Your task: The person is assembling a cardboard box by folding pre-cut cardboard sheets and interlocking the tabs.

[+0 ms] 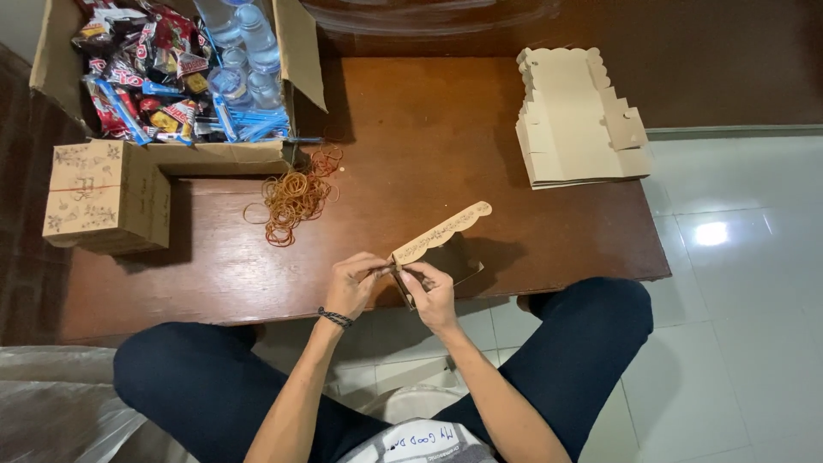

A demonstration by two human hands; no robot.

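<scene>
Gripping a half-folded brown cardboard box with a scalloped printed flap at the near edge of a dark wooden table, a seated person pinches it with left hand and right hand, fingers clamped on its corner. Nearby lie a heap of orange rubber bands, a stack of flat box blanks, a finished printed cardboard box and an open carton of snacks and water bottles.

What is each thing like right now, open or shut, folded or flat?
Cardboard box: half folded, flap up, held by both hands.
Left hand: pinching the box.
Right hand: pinching the box.
Flat box blanks: unfolded, stacked.
Big carton: open, full.
Small brown box: closed.
Rubber bands: loose pile.
</scene>
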